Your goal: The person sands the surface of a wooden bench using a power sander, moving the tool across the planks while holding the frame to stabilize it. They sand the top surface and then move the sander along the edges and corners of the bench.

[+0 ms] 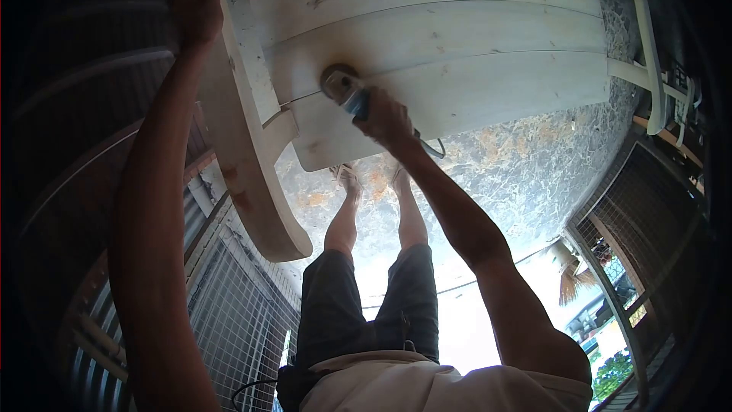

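Note:
My right hand (387, 118) is wrapped round the body of an angle grinder (354, 98), blue and silver, with a round disc at its head. The disc lies against or just over the pale planks of a wooden bench seat (488, 27), near a brownish patch; whether it spins cannot be made out. My left hand (200, 11) grips the upper end of the bench's thick curved armrest (252, 160), fingers closed over the wood. From the grinder's rear a dark cord (436, 150) loops beside my right wrist.
My feet (347, 175) stand on a stained, mottled concrete floor (496, 168) right by the seat's front edge. The bench's other armrest (648, 61) rises at the right. Wire mesh panels (244, 290) line the left, and a mesh-framed opening (610, 259) with a straw broom (573, 282) is at right.

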`<state>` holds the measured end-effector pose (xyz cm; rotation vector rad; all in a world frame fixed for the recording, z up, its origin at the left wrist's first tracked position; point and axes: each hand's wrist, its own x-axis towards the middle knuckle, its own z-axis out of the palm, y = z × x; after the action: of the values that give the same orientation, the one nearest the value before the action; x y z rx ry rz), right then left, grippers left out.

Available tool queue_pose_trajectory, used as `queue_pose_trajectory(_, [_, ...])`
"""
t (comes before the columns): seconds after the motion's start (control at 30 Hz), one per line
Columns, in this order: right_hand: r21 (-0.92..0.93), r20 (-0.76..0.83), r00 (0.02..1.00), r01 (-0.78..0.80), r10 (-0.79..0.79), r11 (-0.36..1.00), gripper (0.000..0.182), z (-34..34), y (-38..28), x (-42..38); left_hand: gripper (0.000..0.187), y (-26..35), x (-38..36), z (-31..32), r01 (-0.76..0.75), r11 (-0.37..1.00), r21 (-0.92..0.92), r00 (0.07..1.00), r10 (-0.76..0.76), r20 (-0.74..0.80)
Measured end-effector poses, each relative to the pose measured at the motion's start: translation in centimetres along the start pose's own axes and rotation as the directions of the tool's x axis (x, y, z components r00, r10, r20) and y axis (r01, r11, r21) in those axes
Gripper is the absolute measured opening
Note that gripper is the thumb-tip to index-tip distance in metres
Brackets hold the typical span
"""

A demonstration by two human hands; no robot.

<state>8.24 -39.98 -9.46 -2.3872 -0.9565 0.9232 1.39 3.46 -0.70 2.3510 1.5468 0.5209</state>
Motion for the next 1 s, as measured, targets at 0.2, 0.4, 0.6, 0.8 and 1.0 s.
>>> queue_pose_trajectory(0.2, [-0.09,0.103,0.988,0.127,-0.117,0.988,0.066,0.5,0.7,-2.0,0.082,1.2,-0.4,-0.4,-0.103,0.99,-0.096,0.991,0.11,0.073])
queue_pose_trajectory(0.4, [-0.02,-0.112,0.974,-0.202,0.198,0.979,0.067,-8.3,8.6,-1.8,0.064,0.4,-0.2,0.8,-0.254,0.918,-0.304,0.966,0.255,-0.037])
queue_pose_trajectory(0.6, [0.044,-0.192,0.924,-0.329,0.331,0.943,0.07,-6.1,8.2,-1.8,0.057,-1.4,0.8,2.7,-0.305,0.905,-0.298,0.952,0.288,-0.099])
queue_pose_trajectory(0.8, [-0.041,0.003,1.0,-0.024,0.024,0.999,0.066,3.1,-0.5,-3.5,0.054,1.0,-0.5,1.0,-0.256,0.895,-0.366,0.967,0.234,-0.103])
queue_pose_trajectory(1.0, [-0.059,-0.02,1.0,0.005,-0.006,0.998,0.064,2.1,1.3,-5.3,0.053,-1.6,1.7,2.0,-0.519,0.853,-0.049,0.851,0.511,-0.118])
